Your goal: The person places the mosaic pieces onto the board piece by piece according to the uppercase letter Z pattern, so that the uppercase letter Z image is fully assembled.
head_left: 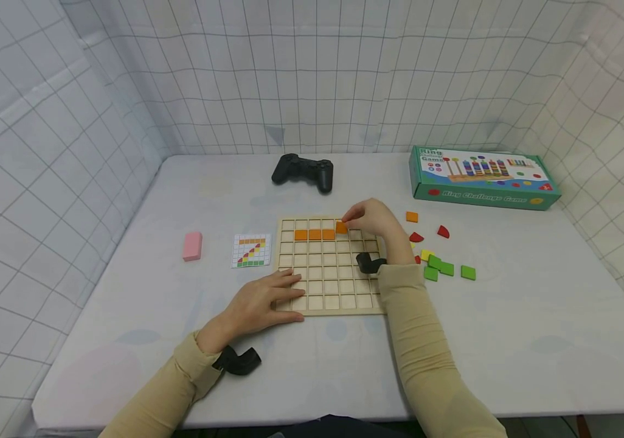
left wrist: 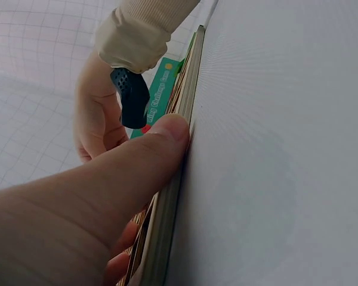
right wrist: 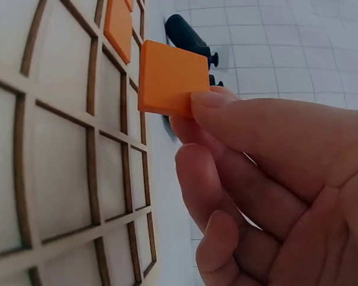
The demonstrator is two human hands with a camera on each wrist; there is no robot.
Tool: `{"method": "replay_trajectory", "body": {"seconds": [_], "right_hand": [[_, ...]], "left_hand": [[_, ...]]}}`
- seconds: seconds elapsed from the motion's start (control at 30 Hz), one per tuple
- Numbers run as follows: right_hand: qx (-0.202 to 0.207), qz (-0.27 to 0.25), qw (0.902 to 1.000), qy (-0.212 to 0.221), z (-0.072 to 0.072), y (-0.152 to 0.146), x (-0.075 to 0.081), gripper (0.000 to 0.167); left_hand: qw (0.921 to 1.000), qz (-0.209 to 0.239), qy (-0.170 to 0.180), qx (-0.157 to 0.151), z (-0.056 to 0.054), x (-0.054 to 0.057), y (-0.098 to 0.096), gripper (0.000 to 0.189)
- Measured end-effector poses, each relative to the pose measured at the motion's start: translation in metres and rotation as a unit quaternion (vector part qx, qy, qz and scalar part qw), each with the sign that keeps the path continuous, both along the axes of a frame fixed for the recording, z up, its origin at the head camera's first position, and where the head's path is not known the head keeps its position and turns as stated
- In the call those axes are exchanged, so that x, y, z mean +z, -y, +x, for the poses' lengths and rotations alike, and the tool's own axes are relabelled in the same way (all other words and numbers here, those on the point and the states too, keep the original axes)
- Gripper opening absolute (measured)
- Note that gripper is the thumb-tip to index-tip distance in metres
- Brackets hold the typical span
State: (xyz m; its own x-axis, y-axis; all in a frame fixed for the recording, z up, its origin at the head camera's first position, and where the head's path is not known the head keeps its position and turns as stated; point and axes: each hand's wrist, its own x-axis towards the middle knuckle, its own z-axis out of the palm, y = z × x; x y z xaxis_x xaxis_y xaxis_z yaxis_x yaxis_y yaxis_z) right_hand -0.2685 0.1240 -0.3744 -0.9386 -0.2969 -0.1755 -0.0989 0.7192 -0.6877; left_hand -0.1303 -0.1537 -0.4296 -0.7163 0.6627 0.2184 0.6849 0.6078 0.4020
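My right hand (head_left: 373, 218) pinches an orange square tile (right wrist: 173, 77) between thumb and fingers, close over the upper right part of a wooden grid board (head_left: 320, 309). Three more orange tiles (head_left: 314, 235) lie side by side in the board's second row, left of the held one. Fingers spread, my left hand (head_left: 261, 304) rests on the board's lower left corner. In the left wrist view its thumb (left wrist: 170, 132) lies against the board's side edge. A pattern card (head_left: 251, 250) with orange, yellow, red and green cells lies just left of the board.
Green tiles (head_left: 468, 272), red quarter-round pieces (head_left: 443, 231), yellow pieces (head_left: 427, 255) and one orange tile (head_left: 412, 216) lie right of the board. Behind stand a black game controller (head_left: 303, 170) and a green game box (head_left: 481, 179). A pink block (head_left: 192, 246) sits at left.
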Motion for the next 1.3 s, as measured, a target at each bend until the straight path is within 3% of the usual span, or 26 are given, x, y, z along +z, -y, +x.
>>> {"method": "replay_trajectory", "body": {"seconds": [0.17,0.47,0.8,1.03,1.3], "right_hand": [[-0.003,0.016,0.9997,0.020,-0.001,0.002,-0.007,0.017],[0.013,-0.001,0.9994,0.031,-0.003,-0.002,-0.013,0.019],[0.008,-0.020,0.9989,0.042,0.001,-0.005,-0.009,0.025],[-0.019,-0.070,0.9973,-0.009,-0.001,-0.021,-0.007,0.033],[-0.080,-0.158,0.9824,-0.059,0.002,-0.046,-0.006,0.045]], "left_hand": [[1.0000,0.006,0.005,0.001,0.000,0.000,0.000,0.051],[1.0000,0.008,0.006,0.001,0.000,-0.001,0.000,0.051],[1.0000,0.008,0.000,0.000,0.000,0.000,-0.001,0.051],[1.0000,0.006,-0.004,0.000,0.000,0.000,0.000,0.051],[1.0000,0.004,-0.008,0.001,0.000,-0.001,0.000,0.051]]}}
